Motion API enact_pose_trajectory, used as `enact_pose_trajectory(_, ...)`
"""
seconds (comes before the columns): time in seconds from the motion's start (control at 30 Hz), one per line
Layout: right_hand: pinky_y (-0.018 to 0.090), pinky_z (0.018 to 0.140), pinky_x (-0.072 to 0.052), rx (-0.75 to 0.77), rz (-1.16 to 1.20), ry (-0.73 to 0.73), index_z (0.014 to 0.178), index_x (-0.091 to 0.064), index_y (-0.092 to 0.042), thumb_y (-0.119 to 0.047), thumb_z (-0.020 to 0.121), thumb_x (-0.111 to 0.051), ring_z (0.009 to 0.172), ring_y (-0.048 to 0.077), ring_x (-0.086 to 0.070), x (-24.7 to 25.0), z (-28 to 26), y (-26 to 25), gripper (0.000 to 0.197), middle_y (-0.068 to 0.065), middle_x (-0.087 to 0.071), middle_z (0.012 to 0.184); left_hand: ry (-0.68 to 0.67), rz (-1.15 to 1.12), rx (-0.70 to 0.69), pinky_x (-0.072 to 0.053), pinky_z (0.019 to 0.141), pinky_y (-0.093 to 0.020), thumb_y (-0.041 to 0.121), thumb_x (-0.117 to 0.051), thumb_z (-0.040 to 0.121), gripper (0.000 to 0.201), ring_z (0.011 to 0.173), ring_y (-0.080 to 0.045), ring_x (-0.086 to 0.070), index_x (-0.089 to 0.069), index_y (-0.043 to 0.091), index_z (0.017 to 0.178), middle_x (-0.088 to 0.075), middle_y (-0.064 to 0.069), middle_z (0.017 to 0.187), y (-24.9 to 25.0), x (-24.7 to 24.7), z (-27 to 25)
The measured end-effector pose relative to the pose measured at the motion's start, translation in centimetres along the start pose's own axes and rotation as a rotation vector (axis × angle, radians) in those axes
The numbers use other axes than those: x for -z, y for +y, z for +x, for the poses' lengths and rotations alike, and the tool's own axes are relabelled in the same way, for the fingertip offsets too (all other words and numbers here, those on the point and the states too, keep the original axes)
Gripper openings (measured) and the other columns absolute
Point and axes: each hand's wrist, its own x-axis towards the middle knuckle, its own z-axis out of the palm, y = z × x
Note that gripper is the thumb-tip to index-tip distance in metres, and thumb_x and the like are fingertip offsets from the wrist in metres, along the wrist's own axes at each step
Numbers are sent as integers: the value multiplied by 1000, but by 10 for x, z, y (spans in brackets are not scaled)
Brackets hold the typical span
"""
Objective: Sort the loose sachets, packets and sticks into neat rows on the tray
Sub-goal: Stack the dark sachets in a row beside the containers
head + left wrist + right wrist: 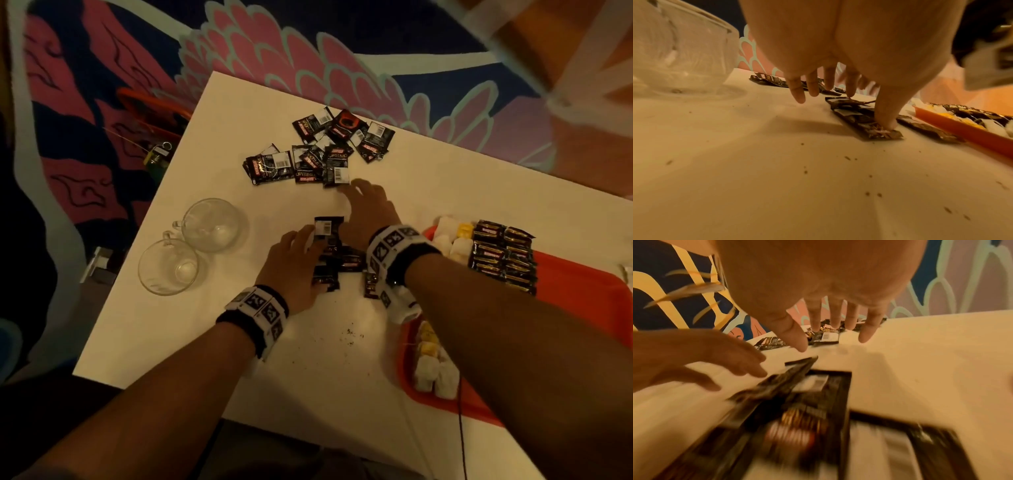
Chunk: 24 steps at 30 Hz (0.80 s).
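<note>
A small overlapping stack of black sachets (330,255) lies on the white table (212,308) between my hands. My left hand (310,258) rests on it with fingers spread straight, and the thumb (885,123) presses the near sachet (875,131) flat. My right hand (358,202) stretches forward, fingers straight and empty, just short of the loose pile of black sachets (318,150) at the far side. In the right wrist view that pile (824,335) shows beyond my fingertips (865,337). The orange tray (582,308) at right holds rows of black-and-gold packets (503,257) and white and yellow sachets (452,240).
Two glass cups (212,224) (169,267) stand on the table left of my left hand. Dark crumbs (349,334) dot the near table. More white and yellow sachets (433,370) sit in the tray's near corner. A patterned rug surrounds the table.
</note>
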Motion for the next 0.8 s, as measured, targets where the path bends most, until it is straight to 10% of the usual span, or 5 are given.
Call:
enact_pose_trajectory(0.13,51,118,-22,44,-161,-130,155,-14,-28,-25,88,-60,150,24,-8,9,34,-12,81,-5,-7,164,-6,74,-69,-20,117,-45,40,-56,97,77,145,-31,-8,-9,33,158,1,-3,164,9,-6,-6)
enact_pose_trajectory(0.47,42,105,-45,44,67,-51,140,-48,-18,-26,88,-54,129,29,-46,-30,-53,37,53,5,-47,141,47,30,-32,-30,110,-43,34,-61,94,67,138,-31,-25,-29,32,153,-28,-1,157,17,1,-2)
enact_pose_trajectory(0.8,45,99,-47,-210,59,-68,148,-28,-39,-26,87,-68,126,35,-36,-63,-86,45,74,5,-25,142,0,-15,3,-49,96,-46,20,-57,97,51,124,-33,-35,-42,28,146,-29,-7,150,13,10,9)
